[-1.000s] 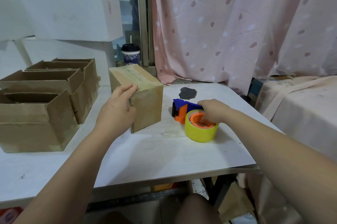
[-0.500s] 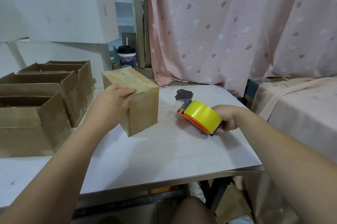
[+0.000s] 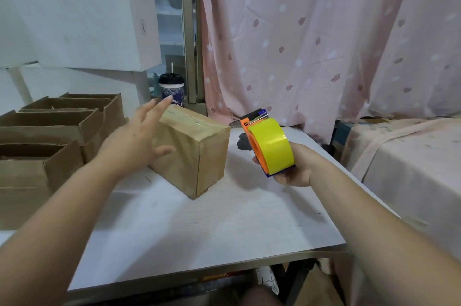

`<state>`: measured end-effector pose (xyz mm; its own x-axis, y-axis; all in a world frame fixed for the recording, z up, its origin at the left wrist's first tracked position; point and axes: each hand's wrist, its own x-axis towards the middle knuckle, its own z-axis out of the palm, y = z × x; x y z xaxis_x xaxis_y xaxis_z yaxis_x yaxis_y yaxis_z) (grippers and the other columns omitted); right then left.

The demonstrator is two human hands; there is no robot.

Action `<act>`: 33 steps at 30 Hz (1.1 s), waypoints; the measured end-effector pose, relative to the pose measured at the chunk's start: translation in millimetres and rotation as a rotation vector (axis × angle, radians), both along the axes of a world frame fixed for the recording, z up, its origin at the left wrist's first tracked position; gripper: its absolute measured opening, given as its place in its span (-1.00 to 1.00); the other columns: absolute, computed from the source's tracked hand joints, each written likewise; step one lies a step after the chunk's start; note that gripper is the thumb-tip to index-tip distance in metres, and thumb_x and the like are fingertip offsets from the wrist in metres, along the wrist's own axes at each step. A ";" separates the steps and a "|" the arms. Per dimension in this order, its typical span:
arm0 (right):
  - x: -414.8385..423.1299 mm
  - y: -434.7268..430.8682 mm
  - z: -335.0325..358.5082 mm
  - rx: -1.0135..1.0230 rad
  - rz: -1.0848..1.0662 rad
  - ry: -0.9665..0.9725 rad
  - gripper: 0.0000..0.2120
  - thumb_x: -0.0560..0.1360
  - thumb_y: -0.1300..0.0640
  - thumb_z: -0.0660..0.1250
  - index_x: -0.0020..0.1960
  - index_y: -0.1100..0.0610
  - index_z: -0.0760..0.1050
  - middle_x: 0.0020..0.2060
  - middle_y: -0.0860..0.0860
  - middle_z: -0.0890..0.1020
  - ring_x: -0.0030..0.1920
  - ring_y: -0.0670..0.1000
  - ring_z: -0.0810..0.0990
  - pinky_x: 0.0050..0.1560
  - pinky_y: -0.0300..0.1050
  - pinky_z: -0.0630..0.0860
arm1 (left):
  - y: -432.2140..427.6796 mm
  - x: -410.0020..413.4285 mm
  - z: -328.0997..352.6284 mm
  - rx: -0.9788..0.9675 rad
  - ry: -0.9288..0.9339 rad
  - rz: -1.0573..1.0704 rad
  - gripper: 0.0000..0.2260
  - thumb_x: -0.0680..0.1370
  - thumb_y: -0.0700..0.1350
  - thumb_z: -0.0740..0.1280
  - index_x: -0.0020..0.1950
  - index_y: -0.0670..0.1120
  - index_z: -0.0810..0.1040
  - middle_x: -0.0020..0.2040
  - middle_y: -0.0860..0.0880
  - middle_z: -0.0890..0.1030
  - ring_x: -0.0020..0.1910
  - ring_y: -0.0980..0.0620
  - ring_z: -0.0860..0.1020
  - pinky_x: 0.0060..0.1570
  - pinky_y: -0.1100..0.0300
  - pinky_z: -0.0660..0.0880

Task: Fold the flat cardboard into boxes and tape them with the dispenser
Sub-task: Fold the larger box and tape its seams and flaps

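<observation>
My right hand (image 3: 296,168) gripped the tape dispenser (image 3: 270,146) above the table (image 3: 199,231); my left hand (image 3: 134,138) hung spread and empty beside the closed box (image 3: 194,153), perhaps touching it.

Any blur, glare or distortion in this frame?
Head view: left hand slightly motion-blurred by the cardboard box; soft glare band on the tape dispenser, across its yellow roll; white boxes top left washed out; wide-angle stretch toward the corners.
</observation>
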<state>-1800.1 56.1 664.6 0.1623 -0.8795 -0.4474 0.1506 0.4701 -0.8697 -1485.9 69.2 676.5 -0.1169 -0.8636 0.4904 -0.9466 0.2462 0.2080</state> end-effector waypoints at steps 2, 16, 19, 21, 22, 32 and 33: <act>6.8 4.9 1.5 0.006 -0.057 -0.076 -0.69 0.57 0.17 0.22 0.28 0.21 0.52 0.25 0.18 0.56 -0.01 0.07 0.56 -0.29 -0.16 0.47 | -9.3 10.8 2.8 0.138 -0.069 0.028 -0.08 0.36 0.27 0.39 0.47 0.32 -0.22 0.52 -0.06 0.17 0.20 -0.16 0.50 0.03 -0.04 0.50; 52.2 17.7 30.9 -0.330 -0.079 -0.270 -0.73 0.50 0.26 0.33 0.19 0.21 0.55 -0.11 0.13 0.64 -0.24 0.03 0.60 -0.24 -0.15 0.54 | -7.3 -17.6 -8.3 0.077 -0.274 0.058 -0.69 0.62 0.13 0.02 0.33 0.11 0.24 0.32 -0.02 0.31 -0.07 -0.09 0.56 -0.29 0.11 0.47; 53.4 15.9 33.2 -0.380 -0.069 -0.263 -0.77 0.49 0.25 0.34 0.14 0.20 0.57 -0.18 0.11 0.64 -0.22 0.04 0.61 -0.25 -0.16 0.57 | 15.8 -45.5 -5.9 -0.131 -0.483 0.158 -0.64 0.56 0.16 0.20 0.16 -0.09 0.44 0.01 -0.08 0.50 -0.40 -0.09 0.55 -0.51 0.21 0.30; 55.6 14.1 33.6 -0.424 -0.075 -0.258 -0.81 0.48 0.25 0.35 0.08 0.17 0.59 -0.21 0.09 0.65 -0.24 0.04 0.62 -0.33 -0.18 0.56 | 31.2 -61.2 -3.2 -0.309 -0.448 0.131 -0.62 0.36 0.12 0.48 -0.26 -0.19 0.54 -0.33 -0.12 0.51 -0.64 -0.04 0.42 -0.56 0.30 0.18; 57.8 12.0 33.8 -0.446 -0.086 -0.266 -0.82 0.48 0.25 0.36 0.07 0.17 0.59 -0.24 0.08 0.66 -0.28 0.02 0.63 -0.36 -0.19 0.55 | 35.7 -67.6 -3.6 -0.370 -0.420 0.112 -0.63 0.34 0.09 0.51 -0.38 -0.18 0.51 -0.42 -0.11 0.47 -0.66 -0.03 0.39 -0.54 0.32 0.19; 102.2 -31.0 32.3 -0.478 -0.194 0.081 -0.56 0.44 -0.03 0.45 0.22 0.18 0.54 0.04 0.14 0.64 0.06 0.17 0.61 0.18 0.13 0.53 | 6.1 -38.9 16.4 0.121 0.017 -0.010 -0.76 0.60 0.01 0.19 0.22 0.13 0.55 0.24 0.01 0.40 0.28 -0.04 0.42 0.08 0.18 0.39; 106.2 -35.0 34.2 -0.468 -0.200 0.090 -0.56 0.43 -0.04 0.46 0.21 0.18 0.54 0.04 0.16 0.64 0.06 0.19 0.61 0.18 0.15 0.54 | 0.5 -29.7 18.1 0.185 0.047 -0.064 -0.74 0.60 0.01 0.21 0.27 0.13 0.51 0.18 0.03 0.43 0.30 -0.02 0.40 0.09 0.22 0.36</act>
